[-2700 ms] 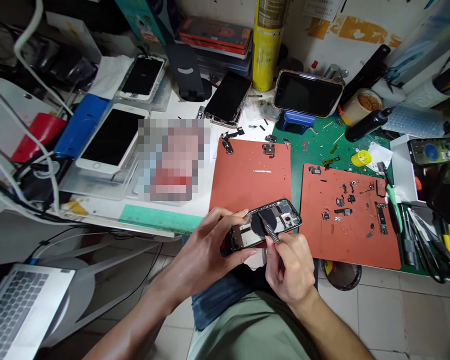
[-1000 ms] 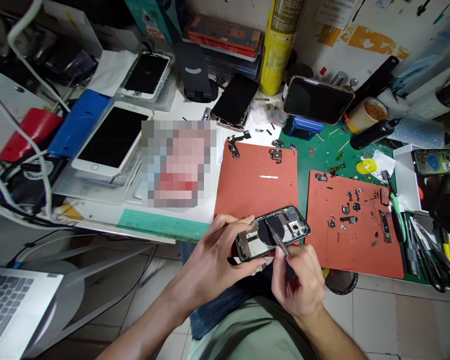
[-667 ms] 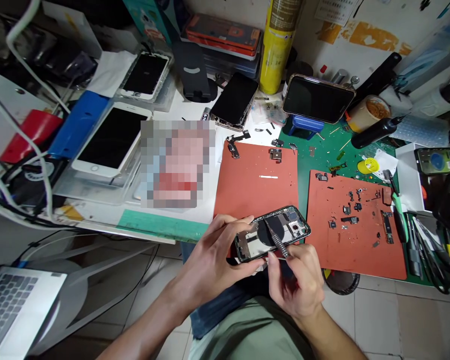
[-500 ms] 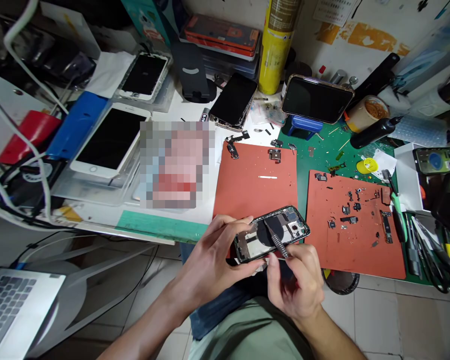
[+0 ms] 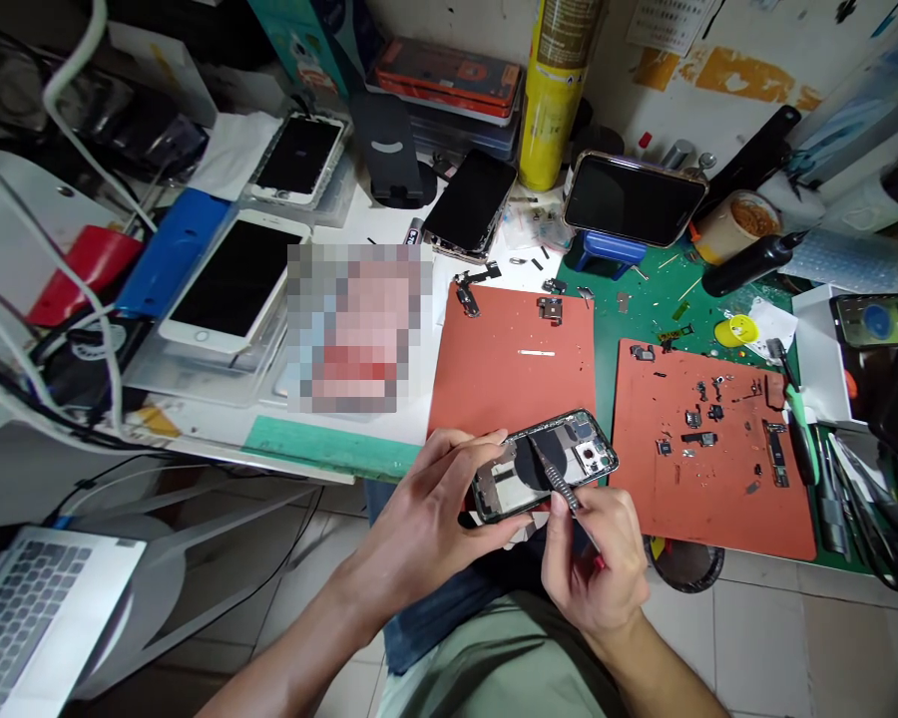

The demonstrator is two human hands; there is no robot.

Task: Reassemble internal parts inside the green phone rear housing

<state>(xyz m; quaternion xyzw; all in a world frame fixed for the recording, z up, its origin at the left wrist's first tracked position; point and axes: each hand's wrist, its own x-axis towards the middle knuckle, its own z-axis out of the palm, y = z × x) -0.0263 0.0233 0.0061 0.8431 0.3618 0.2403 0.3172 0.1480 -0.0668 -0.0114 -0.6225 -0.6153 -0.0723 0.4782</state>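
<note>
An opened phone housing (image 5: 505,489) with a round black pad inside is tilted over the front edge of the left red-brown mat (image 5: 509,349). My left hand (image 5: 426,504) grips its left end, fingers on the top edge and thumb along the bottom edge. In my right hand (image 5: 603,558) is a thin tool with a ridged metal shaft (image 5: 563,486), pinched between thumb and fingers. The tool's tip points into the housing, over the round pad; whether it touches is too small to tell.
Small phone parts (image 5: 699,439) lie on the right mat (image 5: 666,509). Behind stand a phone on a blue holder (image 5: 636,199) and a yellow can (image 5: 546,130). Phones (image 5: 224,279) lie at the left. Tweezers and other tools (image 5: 860,489) are at the far right.
The view has shifted slightly, so the bench items appear a little further right. My right hand has turned slightly, and a red bit of the tool now shows beneath its fingers.
</note>
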